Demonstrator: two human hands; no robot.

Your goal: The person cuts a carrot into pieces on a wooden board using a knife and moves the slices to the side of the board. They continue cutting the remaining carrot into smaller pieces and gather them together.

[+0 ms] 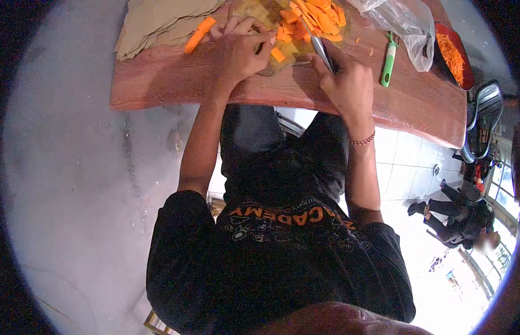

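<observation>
My left hand (237, 51) rests curled on a pale cutting board (269, 69), fingertips pressing a carrot piece (278, 54). My right hand (345, 81) grips a knife (321, 51); its blade points toward the board beside my left fingers. A pile of cut carrot slices (318, 17) lies at the far side of the board. A single carrot stick (198, 34) lies to the left of my left hand.
The board sits on a reddish wooden table (159, 86). A brown cloth (156, 22) lies far left. A green peeler (389, 60), a clear plastic bag (402, 19) and a red dish of shredded carrot (453, 53) lie right. A person (464, 220) sits beyond, lower right.
</observation>
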